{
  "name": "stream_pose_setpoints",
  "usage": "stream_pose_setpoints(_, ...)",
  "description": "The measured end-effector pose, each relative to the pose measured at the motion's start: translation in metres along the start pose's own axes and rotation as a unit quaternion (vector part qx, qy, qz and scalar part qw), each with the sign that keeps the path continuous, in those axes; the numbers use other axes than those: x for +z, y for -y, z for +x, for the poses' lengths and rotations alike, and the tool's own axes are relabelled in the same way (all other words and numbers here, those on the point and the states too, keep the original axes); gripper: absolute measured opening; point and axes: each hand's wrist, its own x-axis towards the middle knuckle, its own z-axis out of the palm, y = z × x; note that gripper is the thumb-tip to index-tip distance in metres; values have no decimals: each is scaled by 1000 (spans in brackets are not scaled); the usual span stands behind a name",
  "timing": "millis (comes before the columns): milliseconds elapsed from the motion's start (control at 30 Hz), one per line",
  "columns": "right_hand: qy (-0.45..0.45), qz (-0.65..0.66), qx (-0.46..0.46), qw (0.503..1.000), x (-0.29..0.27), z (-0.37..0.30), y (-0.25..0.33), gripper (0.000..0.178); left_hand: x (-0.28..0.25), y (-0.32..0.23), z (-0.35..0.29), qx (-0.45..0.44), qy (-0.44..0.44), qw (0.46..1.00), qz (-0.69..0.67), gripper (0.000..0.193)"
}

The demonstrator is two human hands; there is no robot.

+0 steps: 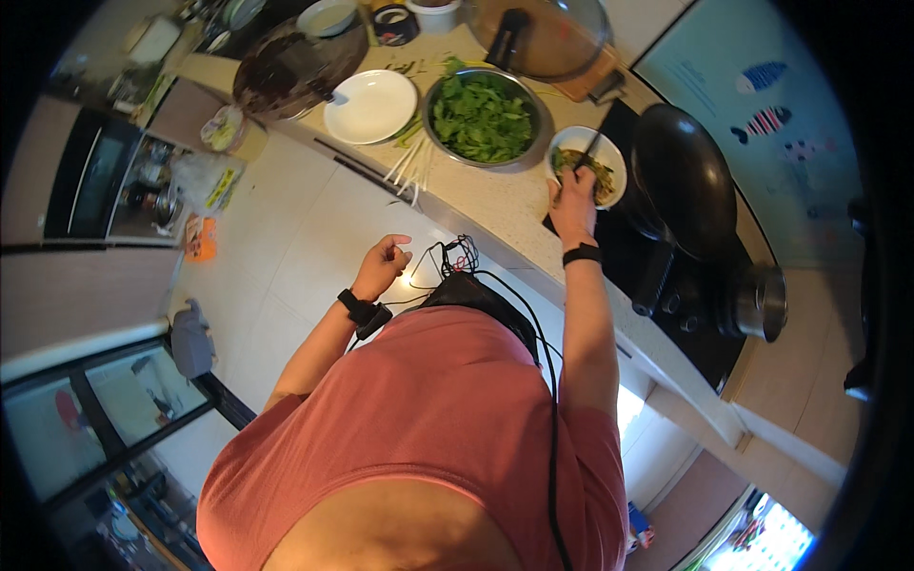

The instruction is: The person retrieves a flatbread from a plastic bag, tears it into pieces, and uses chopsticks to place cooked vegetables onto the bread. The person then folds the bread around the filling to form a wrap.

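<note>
My right hand point(574, 211) reaches over the near side of a white bowl point(621, 164), its fingers closed around a slim dark utensil point(591, 146). Whether the utensil is a spoon or chopsticks cannot be made out. Brownish-green food point(604, 179) lies in the bowl, partly hidden by my fingers. My left hand point(381, 266) hovers in front of the counter, above the floor, holding nothing, with its fingers loosely bent and apart. Left of the white bowl, a steel bowl point(541, 122) is heaped with leafy greens point(481, 112).
A dark wok point(684, 181) and a small steel pot point(762, 303) stand on the black stove point(709, 354) at right. A white plate point(369, 107), pale stalks point(411, 167), a round dark board point(290, 68) and a glass lid point(562, 33) occupy the counter. Black cables point(457, 255) hang at my waist.
</note>
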Motion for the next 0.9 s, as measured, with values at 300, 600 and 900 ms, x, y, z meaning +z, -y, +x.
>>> stream_pose_setpoints(300, 117, -102, 18, 988, -8, -4, 8, 71, -33, 12, -4, -9, -54, 998, -8, 26)
stream_pose_setpoints(600, 49, -154, -5, 987, -19, -20, 13, 70, -38, 12, 15, 3, -27, 1000, 0, 26)
stream_pose_setpoints(900, -78, 51, -30, 995, -40, -75, 42, 29, -23, 6, 27, 4, 3, 1000, 13, 26)
